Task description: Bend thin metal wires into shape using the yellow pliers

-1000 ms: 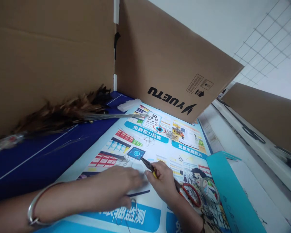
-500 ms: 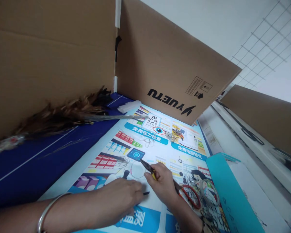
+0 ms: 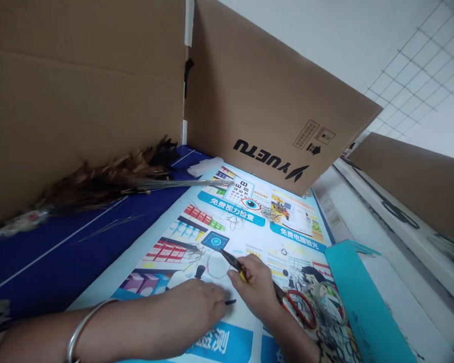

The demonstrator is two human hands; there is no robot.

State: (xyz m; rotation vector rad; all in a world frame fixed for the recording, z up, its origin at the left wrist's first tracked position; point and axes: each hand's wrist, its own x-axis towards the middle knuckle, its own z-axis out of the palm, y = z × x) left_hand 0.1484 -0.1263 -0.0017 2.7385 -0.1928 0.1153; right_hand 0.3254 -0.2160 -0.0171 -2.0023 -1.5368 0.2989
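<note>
My right hand (image 3: 255, 287) grips a pair of pliers (image 3: 234, 263) with dark jaws and a yellow-and-black handle. Its jaws point up and left over a printed poster (image 3: 227, 242). Close behind that hand are red-handled scissors (image 3: 302, 307); whether the hand touches them is unclear. Just to the left, my left hand (image 3: 199, 312) is closed low over the poster, its fingertips mostly hidden. A thin dark piece (image 3: 230, 302) shows at those fingertips; I cannot tell whether it is held. A pale thin ring (image 3: 218, 265) lies beyond both hands.
Cardboard panels (image 3: 257, 91) stand behind and to the left. Brown feathers (image 3: 106, 176) and a bundle of thin wires (image 3: 185, 183) lie on the blue mat (image 3: 60, 252). At right are a clear tape roll (image 3: 331, 303), tangled small loops (image 3: 335, 335) and a turquoise box (image 3: 366, 297).
The whole view shifts slightly to the right. My left hand turns a little, its lower fingers now tucked out of sight; my right hand keeps its grip on the pliers.
</note>
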